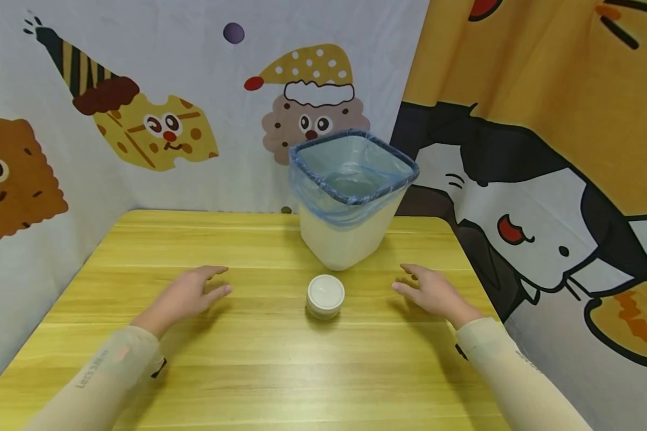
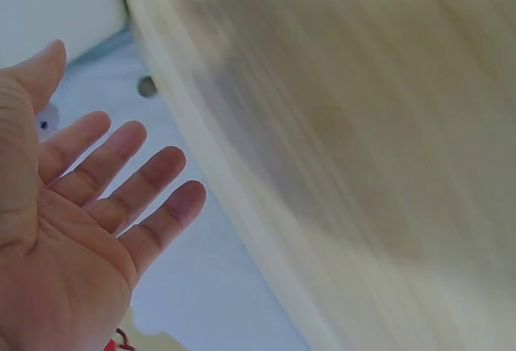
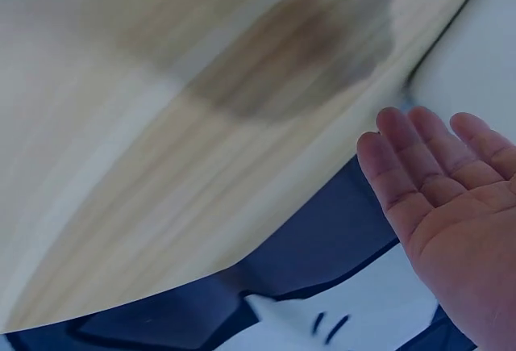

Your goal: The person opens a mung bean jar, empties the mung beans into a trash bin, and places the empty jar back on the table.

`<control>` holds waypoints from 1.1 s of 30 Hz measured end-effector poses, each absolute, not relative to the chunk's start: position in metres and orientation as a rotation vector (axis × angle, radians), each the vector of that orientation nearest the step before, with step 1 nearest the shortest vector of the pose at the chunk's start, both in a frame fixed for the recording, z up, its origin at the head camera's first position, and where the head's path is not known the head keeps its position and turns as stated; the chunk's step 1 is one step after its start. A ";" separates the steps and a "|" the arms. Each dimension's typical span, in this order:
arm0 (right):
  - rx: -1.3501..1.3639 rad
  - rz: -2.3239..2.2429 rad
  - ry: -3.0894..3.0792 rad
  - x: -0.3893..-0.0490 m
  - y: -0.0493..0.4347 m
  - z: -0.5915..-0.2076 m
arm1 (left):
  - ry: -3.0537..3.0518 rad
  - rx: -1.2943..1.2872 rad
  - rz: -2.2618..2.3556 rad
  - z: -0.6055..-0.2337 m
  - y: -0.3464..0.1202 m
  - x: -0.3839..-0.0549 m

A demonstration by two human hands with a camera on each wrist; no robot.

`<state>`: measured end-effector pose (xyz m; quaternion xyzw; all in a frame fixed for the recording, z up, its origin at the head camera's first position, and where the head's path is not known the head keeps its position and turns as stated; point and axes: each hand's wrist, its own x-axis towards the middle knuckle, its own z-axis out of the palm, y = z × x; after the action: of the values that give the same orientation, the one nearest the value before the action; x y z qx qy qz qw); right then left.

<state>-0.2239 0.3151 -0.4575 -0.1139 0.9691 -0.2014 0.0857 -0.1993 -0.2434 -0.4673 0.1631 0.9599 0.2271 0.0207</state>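
Observation:
A small round white jar with a pale lid stands upright on the wooden table, between the two hands. Left of it, my left hand hovers over the table with relaxed fingers and holds nothing; the left wrist view shows its bare palm. To the right of the jar, my right hand is held likewise, thumb apart from the fingers. In the right wrist view its palm is bare too. Neither hand touches the jar.
Behind the jar stands a whitish bin lined with a blue translucent bag folded over its rim. A printed white cloth hangs behind the table, and a yellow patterned curtain hangs on the right.

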 end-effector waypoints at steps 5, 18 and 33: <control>-0.432 -0.641 2.874 -0.218 0.294 -0.453 | 2.976 0.560 0.731 -0.463 -0.228 -0.195; -0.668 -0.812 2.687 -0.206 0.240 -0.466 | 2.927 0.658 0.857 -0.464 -0.192 -0.180; -0.692 -1.106 2.560 -0.213 0.192 -0.491 | 2.765 0.611 1.099 -0.476 -0.160 -0.164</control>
<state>-0.2132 0.1923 -0.4911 -0.2388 0.8828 -0.3816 0.1338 -0.1641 -0.1601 -0.4756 0.2008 0.9091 0.3612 0.0520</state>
